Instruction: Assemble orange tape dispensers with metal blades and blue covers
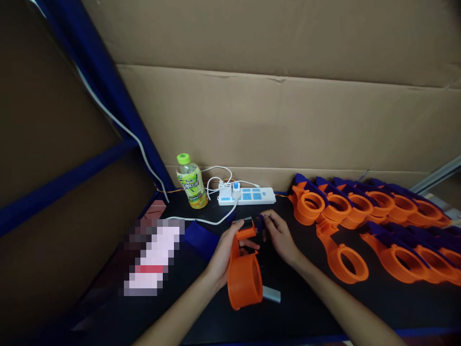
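Note:
My left hand (220, 257) is closed around the narrow upper part of an orange plastic tape dispenser (244, 283), whose wide ring hangs downward. A black piece with a light edge (248, 223) sits at the dispenser's top end, by my left thumb. Just to the right, my right hand (283, 241) pinches a small dark blue piece (261, 221), close beside that end. Whether the two touch, I cannot tell. Behind my left hand a flat blue part (201, 239) lies on the black table. A small light grey bar (272, 294) rests beside the ring.
Rows of orange and blue dispensers (336, 204) stand at the right; a loose orange one (347, 263) lies nearer. At the back are a white power strip (248, 196) with cables and a green-capped bottle (192, 185). A cardboard wall (270, 120) rises behind.

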A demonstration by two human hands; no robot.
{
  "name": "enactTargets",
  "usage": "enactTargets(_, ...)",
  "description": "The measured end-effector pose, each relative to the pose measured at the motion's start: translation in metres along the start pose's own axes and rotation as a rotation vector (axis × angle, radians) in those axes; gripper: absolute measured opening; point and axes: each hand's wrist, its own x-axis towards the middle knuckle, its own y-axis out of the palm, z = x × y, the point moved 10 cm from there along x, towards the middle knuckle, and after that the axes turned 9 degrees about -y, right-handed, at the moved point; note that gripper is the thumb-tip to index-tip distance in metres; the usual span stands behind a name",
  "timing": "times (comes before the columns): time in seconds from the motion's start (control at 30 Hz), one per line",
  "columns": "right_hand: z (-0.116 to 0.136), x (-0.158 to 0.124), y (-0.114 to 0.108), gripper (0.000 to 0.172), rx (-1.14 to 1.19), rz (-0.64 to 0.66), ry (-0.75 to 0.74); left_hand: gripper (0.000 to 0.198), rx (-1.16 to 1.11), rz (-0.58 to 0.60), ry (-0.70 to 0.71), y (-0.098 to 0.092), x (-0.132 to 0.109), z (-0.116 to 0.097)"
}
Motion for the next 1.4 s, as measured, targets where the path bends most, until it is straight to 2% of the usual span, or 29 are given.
enactTargets(0.1, 0.015, -0.004, 0.004, 0.027, -0.056, 0.005, -0.075, 0.056, -0.036, 0.033, -0.118, 0.003, 0.0, 0.013)
enactTargets(0.17, 0.026, -0.006, 0.002, 0.023, -0.149, -0.017, -0.155, 0.056, -0.06, 0.046, -0.148, 0.005, 0.0, 0.017)
enactTargets(0.3, 0.042, -0.011, 0.0, 0.024, -0.256, -0.029, -0.243, 0.052, -0.054, 0.033, -0.076, 0.004, -0.002, 0.008)
enactTargets(0.43, 0.055, -0.011, 0.004, 0.033, -0.244, 0.023, -0.295, 0.054, -0.033, 0.017, -0.02, 0.002, -0.004, 0.0)
enactTargets(0.53, 0.051, -0.009, 0.008, 0.037, -0.138, 0.069, -0.232, 0.056, -0.01, 0.0, 0.032, 0.0, -0.004, -0.006)
enactTargets(0.63, 0.033, -0.007, 0.012, 0.04, 0.038, 0.091, -0.084, 0.054, 0.002, -0.01, 0.095, -0.002, -0.003, -0.011)
enactTargets(0.73, 0.017, -0.007, 0.016, 0.045, 0.199, 0.109, 0.013, 0.053, 0.011, -0.011, 0.1, -0.003, 0.0, -0.01)
enactTargets(0.8, 0.014, -0.006, 0.017, 0.046, 0.229, 0.14, 0.035, 0.052, 0.012, -0.014, 0.093, -0.004, 0.002, -0.008)
enactTargets(0.87, 0.019, -0.004, 0.014, 0.045, 0.159, 0.161, -0.003, 0.051, 0.004, -0.021, 0.078, -0.006, 0.003, -0.006)
enactTargets(0.97, 0.039, -0.001, 0.004, 0.043, -0.001, 0.163, -0.145, 0.054, 0.004, -0.005, 0.009, -0.005, 0.003, 0.0)
enactTargets(1.1, 0.056, -0.001, 0.005, 0.041, -0.023, 0.254, -0.253, 0.056, 0.013, 0.01, -0.041, -0.003, 0.0, 0.003)
enactTargets(1.2, 0.058, -0.003, 0.007, 0.04, -0.032, 0.31, -0.265, 0.054, 0.016, 0.006, -0.057, -0.003, 0.0, 0.005)
enactTargets(1.4, 0.056, -0.006, 0.006, 0.037, 0.086, 0.299, -0.203, 0.047, -0.002, -0.003, -0.044, -0.003, -0.001, 0.004)
